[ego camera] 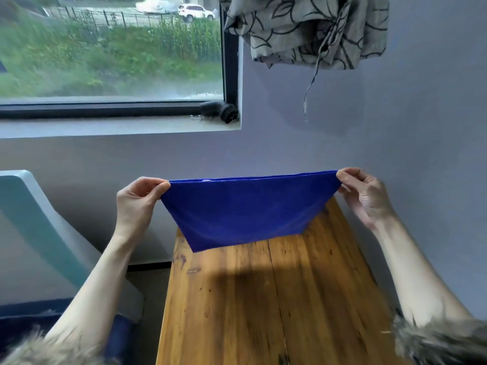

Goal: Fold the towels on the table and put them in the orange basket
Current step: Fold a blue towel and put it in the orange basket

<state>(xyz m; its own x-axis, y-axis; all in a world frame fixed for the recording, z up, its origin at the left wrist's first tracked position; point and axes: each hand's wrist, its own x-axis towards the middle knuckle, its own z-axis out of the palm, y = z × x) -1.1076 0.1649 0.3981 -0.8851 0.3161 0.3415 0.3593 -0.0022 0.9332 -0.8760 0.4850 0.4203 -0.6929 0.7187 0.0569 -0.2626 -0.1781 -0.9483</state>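
A blue towel (245, 209) hangs in the air above the far end of the wooden table (263, 306). My left hand (139, 201) pinches its upper left corner and my right hand (366, 193) pinches its upper right corner, so the top edge is stretched taut. The towel's lower edge hangs just above the tabletop and looks doubled over. No orange basket is in view.
A grey-and-teal chair (39, 233) stands left of the table. Behind the table is a bluish wall with a window (110, 56) and its sill. A patterned curtain (308, 27) is bunched up at the top right.
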